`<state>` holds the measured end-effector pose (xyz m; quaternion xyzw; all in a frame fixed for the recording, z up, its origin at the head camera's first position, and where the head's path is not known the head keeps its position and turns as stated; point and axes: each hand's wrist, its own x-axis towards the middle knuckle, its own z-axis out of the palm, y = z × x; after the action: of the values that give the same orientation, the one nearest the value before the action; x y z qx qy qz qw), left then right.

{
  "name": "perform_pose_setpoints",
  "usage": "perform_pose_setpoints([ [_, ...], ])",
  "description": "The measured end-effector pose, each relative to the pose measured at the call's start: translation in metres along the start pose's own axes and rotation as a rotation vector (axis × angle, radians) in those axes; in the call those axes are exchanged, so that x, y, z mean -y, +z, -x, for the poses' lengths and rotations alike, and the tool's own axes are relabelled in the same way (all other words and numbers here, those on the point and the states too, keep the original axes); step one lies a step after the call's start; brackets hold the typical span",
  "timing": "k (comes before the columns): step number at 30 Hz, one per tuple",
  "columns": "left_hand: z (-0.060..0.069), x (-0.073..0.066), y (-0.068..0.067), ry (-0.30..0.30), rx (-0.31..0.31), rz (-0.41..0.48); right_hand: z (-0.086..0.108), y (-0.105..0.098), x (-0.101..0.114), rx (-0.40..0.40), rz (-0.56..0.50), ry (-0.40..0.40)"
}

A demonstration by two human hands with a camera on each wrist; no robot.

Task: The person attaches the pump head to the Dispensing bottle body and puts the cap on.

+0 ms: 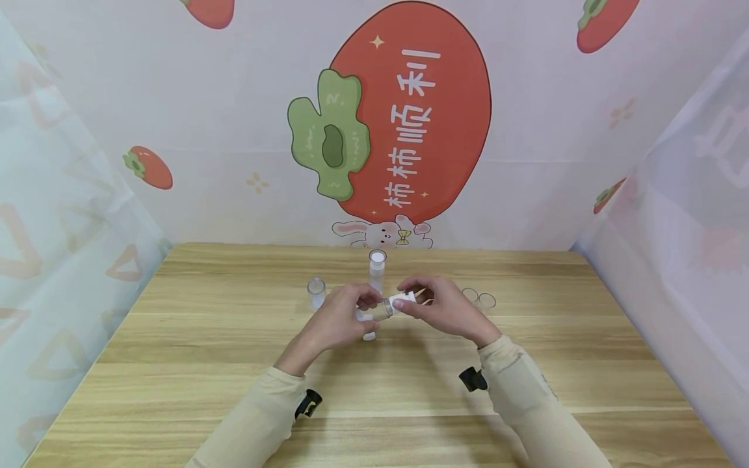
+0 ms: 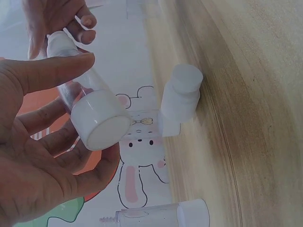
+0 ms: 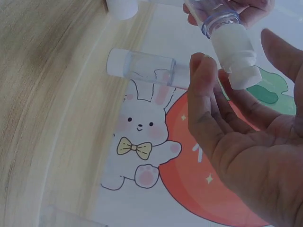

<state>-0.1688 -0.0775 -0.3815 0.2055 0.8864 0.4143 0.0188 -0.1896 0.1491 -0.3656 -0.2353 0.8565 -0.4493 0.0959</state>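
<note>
A clear bottle (image 1: 383, 310) with a white base (image 2: 101, 120) lies tilted in my left hand (image 1: 336, 318), its thumb and fingers curled round the body. The bottle's other end points toward my right hand (image 1: 447, 309) and carries a white pump-like top (image 3: 236, 52). My right hand's fingers are loosely bent around this top. The right wrist view shows a gap between the right thumb and the top. Below the left hand, a small white stepped piece (image 2: 182, 92) stands on the table, partly hidden in the head view.
Behind the hands stands a clear bottle with a white base (image 1: 377, 270). Another clear bottle (image 1: 316, 292) stands left of it. Two clear round-rimmed pieces, probably caps (image 1: 487, 300), are right of the right hand. A printed cloth (image 1: 234, 130) borders the wooden table (image 1: 175, 364).
</note>
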Motion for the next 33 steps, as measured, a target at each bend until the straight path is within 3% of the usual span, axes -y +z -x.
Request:
perform_pose_setpoints([
  [12,0.0008,0.0000,-0.0009,-0.008,0.002,0.018,0.0017,-0.0051,0.0004,0.033,-0.080,-0.098],
  [33,0.0017,-0.0021,-0.0006,0.016,-0.012,-0.011,-0.0010,0.0013,0.0027,-0.013,0.066,-0.032],
])
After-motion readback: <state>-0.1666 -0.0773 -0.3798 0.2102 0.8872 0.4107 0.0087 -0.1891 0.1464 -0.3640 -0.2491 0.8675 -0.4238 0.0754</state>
